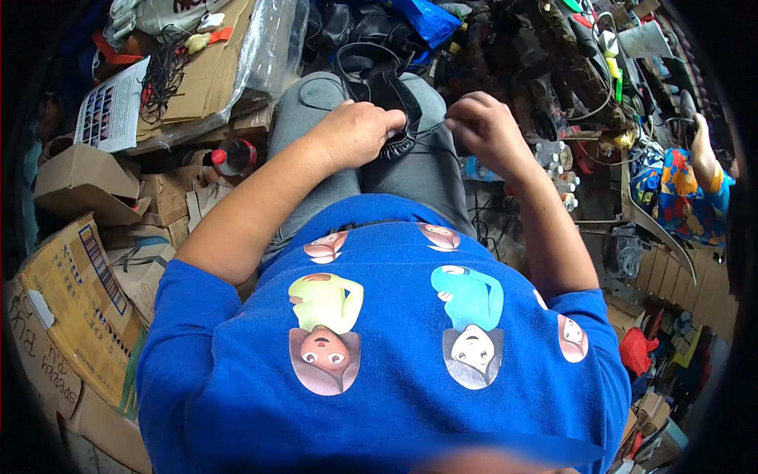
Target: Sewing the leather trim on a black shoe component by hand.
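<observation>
Across my lap, on grey trousers point(312, 118), rests what looks like a black shoe point(388, 88), its opening facing up and ridged stitching along the near edge. My left hand point(359, 134) is closed on the shoe's left side, with the thumb at its rim. A dark thread point(429, 129) runs from that edge to my right hand point(483, 130), which pinches it, raised to the right and clear of the shoe. A loop of the same dark thread lies over my left knee. The fingertips of my right hand are partly in shadow.
Cardboard boxes point(87, 186) and flattened cardboard point(207, 88) crowd the left, beside a dark bottle with a red cap point(234, 157). Several small bottles point(565, 183) stand to my right. Beyond sits another person in colourful clothes point(685, 189). Clutter and a blue bag point(430, 22) lie ahead.
</observation>
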Available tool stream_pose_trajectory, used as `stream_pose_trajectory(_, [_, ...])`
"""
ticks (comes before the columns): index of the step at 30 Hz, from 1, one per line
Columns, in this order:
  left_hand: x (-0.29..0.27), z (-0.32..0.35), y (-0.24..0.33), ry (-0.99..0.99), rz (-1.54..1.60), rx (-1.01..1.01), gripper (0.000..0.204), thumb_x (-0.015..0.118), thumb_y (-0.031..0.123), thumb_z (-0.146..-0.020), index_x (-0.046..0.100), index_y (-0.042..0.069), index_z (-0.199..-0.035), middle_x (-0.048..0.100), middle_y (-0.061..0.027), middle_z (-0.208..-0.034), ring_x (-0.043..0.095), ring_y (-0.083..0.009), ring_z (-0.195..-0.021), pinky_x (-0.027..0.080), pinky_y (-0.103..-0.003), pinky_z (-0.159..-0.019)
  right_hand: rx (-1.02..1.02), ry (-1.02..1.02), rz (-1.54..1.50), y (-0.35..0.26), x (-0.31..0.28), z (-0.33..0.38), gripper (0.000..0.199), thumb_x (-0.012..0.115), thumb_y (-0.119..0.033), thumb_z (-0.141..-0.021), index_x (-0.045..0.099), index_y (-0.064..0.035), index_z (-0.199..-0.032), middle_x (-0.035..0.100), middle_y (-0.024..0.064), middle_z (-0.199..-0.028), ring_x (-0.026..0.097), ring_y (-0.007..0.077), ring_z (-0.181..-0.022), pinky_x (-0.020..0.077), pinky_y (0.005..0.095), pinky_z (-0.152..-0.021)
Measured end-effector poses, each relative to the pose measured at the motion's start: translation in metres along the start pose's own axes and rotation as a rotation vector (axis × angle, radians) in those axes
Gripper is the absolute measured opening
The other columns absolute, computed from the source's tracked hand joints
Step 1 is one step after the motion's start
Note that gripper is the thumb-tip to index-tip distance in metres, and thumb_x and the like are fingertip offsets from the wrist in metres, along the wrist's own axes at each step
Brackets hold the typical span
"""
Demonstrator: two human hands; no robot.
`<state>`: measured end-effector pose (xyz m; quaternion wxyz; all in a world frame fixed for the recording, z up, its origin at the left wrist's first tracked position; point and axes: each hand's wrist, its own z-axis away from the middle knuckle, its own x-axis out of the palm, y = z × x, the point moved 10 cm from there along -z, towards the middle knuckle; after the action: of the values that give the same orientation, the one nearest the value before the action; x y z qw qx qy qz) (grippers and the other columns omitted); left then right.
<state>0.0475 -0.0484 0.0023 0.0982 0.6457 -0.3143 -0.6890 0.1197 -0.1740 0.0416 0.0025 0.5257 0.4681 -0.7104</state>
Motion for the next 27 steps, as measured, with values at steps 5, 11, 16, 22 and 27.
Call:
stream_pose_trajectory(5, [-0.001,0.001,0.003,0.007,-0.061,0.063,0.008,0.054,0.010,-0.082,0.055,0.009,-0.089,0.061,-0.0135,-0.078,0.060,-0.0335,-0.081,0.045,-0.046,-0.071,-0.455,-0.233,0.655,-0.052,0.058,0.005,0.009,0.055,-0.019,-0.082,0.060,-0.0153,-0.088,0.063,0.0032,-0.078,0.060,0.0224,-0.085,0.0389,0.0373,-0.080])
stream_pose_trajectory(11, [-0.026,0.044,-0.013,0.044,-0.331,0.117,0.019,0.047,0.007,-0.080,0.058,0.010,-0.096,0.058,-0.0070,-0.081,0.057,-0.0248,-0.086,0.041,-0.038,-0.078,-0.490,-0.227,0.566,-0.024,0.047,0.008,0.009,0.060,-0.013,-0.078,0.055,-0.0107,-0.085,0.058,0.0064,-0.071,0.058,0.0251,-0.080,0.0400,0.0386,-0.082])
stream_pose_trajectory(16, [-0.085,0.114,-0.067,0.167,-0.077,-0.189,0.010,0.057,0.005,-0.082,0.059,0.001,-0.092,0.061,-0.0073,-0.082,0.057,-0.0252,-0.082,0.043,-0.035,-0.076,0.310,-0.192,-0.256,0.083,0.018,0.027,0.008,0.064,-0.015,-0.084,0.063,-0.0089,-0.088,0.060,-0.0004,-0.073,0.054,0.0087,-0.072,0.0420,0.0267,-0.072])
stream_pose_trajectory(22, [-0.126,0.057,-0.003,0.442,1.046,0.125,0.014,0.055,0.016,-0.093,0.060,0.003,-0.093,0.064,-0.0086,-0.091,0.062,-0.0197,-0.090,0.048,-0.033,-0.083,0.067,0.029,-1.398,0.018,0.031,-0.021,0.025,0.058,-0.029,-0.092,0.057,-0.0054,-0.100,0.061,0.0073,-0.095,0.057,0.0179,-0.086,0.0447,0.0331,-0.081])
stream_pose_trajectory(27, [-0.050,0.043,0.048,-0.152,1.411,0.002,0.020,0.052,0.024,-0.095,0.054,0.006,-0.090,0.062,-0.0091,-0.085,0.061,-0.0221,-0.082,0.049,-0.034,-0.073,-0.052,-0.407,-1.400,-0.045,0.065,-0.014,0.032,0.050,-0.042,-0.094,0.055,-0.0122,-0.085,0.047,-0.0008,-0.065,0.039,0.0103,-0.058,0.0313,0.0231,-0.059])
